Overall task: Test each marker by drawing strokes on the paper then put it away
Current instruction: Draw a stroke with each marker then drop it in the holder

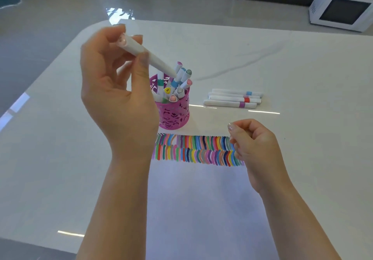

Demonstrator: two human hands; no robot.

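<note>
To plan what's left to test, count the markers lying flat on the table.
4, side by side right of the pink cup: blue-banded marker farthest, then plain-looking marker, red-banded marker, purple-banded marker nearest. More may hide between them.

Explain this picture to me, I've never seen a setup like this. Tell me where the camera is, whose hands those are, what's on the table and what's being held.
There is no machine: a person wears one camera on the head, looking down at their own hands. The left hand holds a white marker, its lower end at the pink holder, which is full of others. The right hand hovers with fingers curled, nothing visible in it, over the paper with its rows of coloured strokes. A few spare markers lie on the white table behind.
</note>
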